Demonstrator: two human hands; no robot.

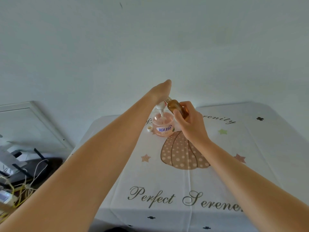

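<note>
Surface: table (260,166), which I saw covered by a white tablecloth (167,178) printed with a pumpkin, stars and script.
Item 1: pink pump bottle (164,127), stood upright at the far middle.
Item 2: small pale cap (149,128), lay just left of the bottle, not touching.

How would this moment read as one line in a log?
left hand on pump head of pink soap bottle | right hand holds amber bottle, mouth beside pump head | white cap on tablecloth

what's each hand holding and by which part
Right hand grips the small amber bottle round its body; left hand covers the pump head of the soap dispenser, fingers hidden.
</note>
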